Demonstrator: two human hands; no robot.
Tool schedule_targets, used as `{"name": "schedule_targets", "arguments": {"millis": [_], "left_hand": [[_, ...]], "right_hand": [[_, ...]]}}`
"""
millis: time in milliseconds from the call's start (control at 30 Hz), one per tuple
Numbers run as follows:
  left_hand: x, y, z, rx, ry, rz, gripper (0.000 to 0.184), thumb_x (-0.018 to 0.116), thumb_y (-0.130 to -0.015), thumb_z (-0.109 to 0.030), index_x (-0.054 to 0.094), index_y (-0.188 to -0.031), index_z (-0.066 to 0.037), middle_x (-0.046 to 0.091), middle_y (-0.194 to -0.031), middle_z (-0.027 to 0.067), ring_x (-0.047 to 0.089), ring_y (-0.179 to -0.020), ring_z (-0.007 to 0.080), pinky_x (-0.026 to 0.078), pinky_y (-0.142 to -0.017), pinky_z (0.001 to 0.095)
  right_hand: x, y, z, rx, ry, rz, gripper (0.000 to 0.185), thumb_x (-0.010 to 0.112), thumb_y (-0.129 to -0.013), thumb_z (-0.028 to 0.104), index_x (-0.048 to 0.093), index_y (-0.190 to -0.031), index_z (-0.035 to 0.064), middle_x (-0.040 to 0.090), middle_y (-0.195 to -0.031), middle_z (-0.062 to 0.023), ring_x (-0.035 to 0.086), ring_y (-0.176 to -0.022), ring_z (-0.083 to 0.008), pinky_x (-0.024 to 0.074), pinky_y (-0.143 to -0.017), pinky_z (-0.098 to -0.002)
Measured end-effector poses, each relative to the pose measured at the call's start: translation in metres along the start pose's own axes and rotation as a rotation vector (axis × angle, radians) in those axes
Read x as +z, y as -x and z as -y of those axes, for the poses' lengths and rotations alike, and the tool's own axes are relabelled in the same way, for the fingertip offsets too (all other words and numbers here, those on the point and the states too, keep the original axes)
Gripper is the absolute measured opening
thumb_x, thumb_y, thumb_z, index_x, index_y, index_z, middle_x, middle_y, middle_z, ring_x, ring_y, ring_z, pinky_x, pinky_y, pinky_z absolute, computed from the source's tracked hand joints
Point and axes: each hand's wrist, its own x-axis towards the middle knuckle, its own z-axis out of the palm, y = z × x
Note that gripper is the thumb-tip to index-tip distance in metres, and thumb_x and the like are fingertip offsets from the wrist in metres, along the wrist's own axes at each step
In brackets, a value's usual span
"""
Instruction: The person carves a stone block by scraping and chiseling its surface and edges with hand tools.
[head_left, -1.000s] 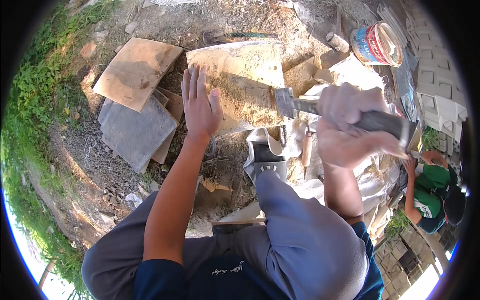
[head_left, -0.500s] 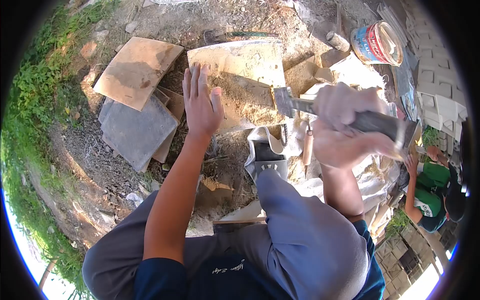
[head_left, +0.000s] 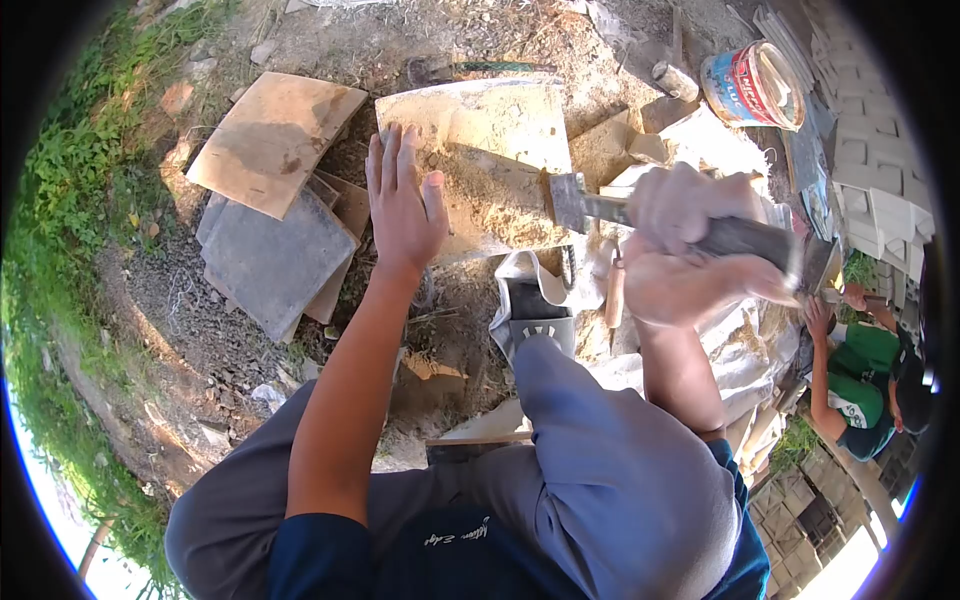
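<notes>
My left hand (head_left: 405, 215) lies flat on the left edge of a tan stone slab (head_left: 510, 120), fingers stretched out. Loose yellowish grit covers much of the slab's top. My right hand (head_left: 690, 240) is wrapped round the dark grip of a hammer-like chipping tool (head_left: 567, 203), slightly blurred. The tool's flat metal head is at the slab's right edge; whether it touches cannot be told. Below my right hand is a wooden-handled tool (head_left: 615, 290). A dark shoe (head_left: 540, 325) on my foot stands by a pale cloth near the slab's near edge.
Left of the slab, a tan tile (head_left: 275, 140) overlaps a stack of grey slabs (head_left: 275, 260). A paint bucket (head_left: 755, 85) and a small can (head_left: 675, 80) stand at upper right. A co-worker in a green shirt (head_left: 865, 360) works at far right. Plants (head_left: 85, 170) border the left.
My left hand stays on the slab. The tool in my right hand has barely shifted and looks slightly less blurred. The co-worker's hands have moved a little.
</notes>
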Motion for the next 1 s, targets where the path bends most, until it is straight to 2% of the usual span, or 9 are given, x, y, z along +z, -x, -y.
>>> {"name": "schedule_targets", "arguments": {"millis": [133, 233, 300, 400, 467, 500, 667, 800, 1000], "left_hand": [[-0.002, -0.003, -0.003, 0.013, -0.054, -0.017, 0.057, 0.03, -0.106, -0.041, 0.039, -0.147, -0.002, 0.037, -0.153, 0.0203, 0.028, -0.144, 0.0447, 0.024, -0.119, 0.0511], [-0.002, 0.007, -0.004, -0.037, -0.03, 0.008, 0.057, 0.031, -0.105, -0.04, 0.039, -0.147, -0.003, 0.037, -0.154, 0.0202, 0.028, -0.144, 0.0447, 0.024, -0.119, 0.0511], [-0.002, -0.002, -0.004, -0.029, -0.033, 0.027, 0.053, 0.045, -0.1, -0.027, 0.038, -0.148, -0.005, 0.034, -0.155, 0.0209, 0.025, -0.146, 0.0441, 0.019, -0.12, 0.0529], [-0.002, 0.0, -0.004, -0.031, -0.017, 0.006, 0.053, 0.045, -0.1, -0.027, 0.038, -0.148, -0.006, 0.035, -0.155, 0.0209, 0.025, -0.145, 0.0449, 0.021, -0.12, 0.0534], [-0.001, -0.003, -0.003, -0.027, -0.026, 0.009, 0.053, 0.044, -0.1, -0.028, 0.038, -0.148, -0.006, 0.036, -0.155, 0.0207, 0.025, -0.145, 0.0452, 0.021, -0.12, 0.0536], [-0.001, -0.003, -0.002, -0.02, -0.017, 0.003, 0.054, 0.044, -0.1, -0.029, 0.038, -0.148, -0.006, 0.036, -0.155, 0.0206, 0.025, -0.145, 0.0451, 0.021, -0.12, 0.0536], [-0.001, -0.003, -0.002, 0.001, -0.005, -0.004, 0.054, 0.042, -0.102, -0.032, 0.037, -0.149, -0.005, 0.036, -0.154, 0.0207, 0.025, -0.145, 0.0452, 0.023, -0.119, 0.0537], [-0.001, -0.004, -0.005, -0.043, -0.044, 0.027, 0.054, 0.041, -0.104, -0.034, 0.037, -0.148, -0.005, 0.036, -0.154, 0.0218, 0.026, -0.145, 0.0463, 0.024, -0.118, 0.0541], [-0.002, -0.005, -0.007, -0.02, -0.051, 0.01, 0.057, 0.034, -0.105, -0.04, 0.038, -0.148, -0.003, 0.037, -0.153, 0.0218, 0.028, -0.144, 0.046, 0.025, -0.118, 0.0528]], "right_hand": [[-0.004, -0.006, 0.002, 0.047, -0.05, -0.004, 0.079, 0.03, -0.082, 0.088, 0.041, -0.078, 0.0101, 0.033, -0.058, 0.004, 0.024, -0.048, -0.0076, 0.019, -0.045, -0.0264], [-0.001, -0.001, 0.011, 0.067, -0.224, -0.016, 0.077, 0.033, -0.083, 0.086, 0.041, -0.079, 0.0101, 0.033, -0.058, 0.003, 0.024, -0.049, -0.008, 0.0189, -0.046, -0.0271], [0.011, 0.002, -0.016, -0.056, 0.002, -0.036, 0.065, 0.038, -0.093, 0.071, 0.038, -0.077, 0.0078, 0.035, -0.063, 0.001, 0.03, -0.048, -0.0073, 0.0218, -0.044, -0.024], [0.005, -0.018, -0.009, -0.058, 0.101, -0.029, 0.059, 0.037, -0.101, 0.061, 0.039, -0.078, 0.0062, 0.037, -0.065, 0.0004, 0.031, -0.047, -0.0059, 0.0225, -0.041, -0.0233], [-0.007, -0.032, 0.012, 0.058, -0.021, -0.176, 0.071, 0.026, -0.095, 0.074, 0.046, -0.082, 0.0075, 0.036, -0.06, 0.0032, 0.029, -0.046, -0.0056, 0.0228, -0.039, -0.0236], [-0.029, -0.038, 0.017, -0.079, -0.25, -0.015, 0.077, 0.022, -0.093, 0.078, 0.049, -0.085, 0.0062, 0.037, -0.059, 0.0028, 0.03, -0.046, -0.0063, 0.0249, -0.038, -0.0234], [-0.049, -0.063, 0.045, -0.167, -0.088, 0.036, 0.075, 0.031, -0.096, 0.073, 0.065, -0.109, 0.007, 0.039, -0.069, 0.0014, 0.034, -0.054, -0.0102, 0.0274, -0.047, -0.0259], [-0.041, -0.074, 0.026, -0.196, -0.201, 0.134, 0.068, 0.029, -0.1, 0.067, 0.06, -0.103, 0.0062, 0.04, -0.07, -0.0005, 0.032, -0.054, -0.0122, 0.0285, -0.049, -0.0275], [-0.025, -0.063, 0.009, 0.043, -0.27, 0.182, 0.062, 0.024, -0.102, 0.065, 0.051, -0.095, 0.0088, 0.037, -0.063, 0.001, 0.029, -0.052, -0.0111, 0.0278, -0.051, -0.0279]]}}
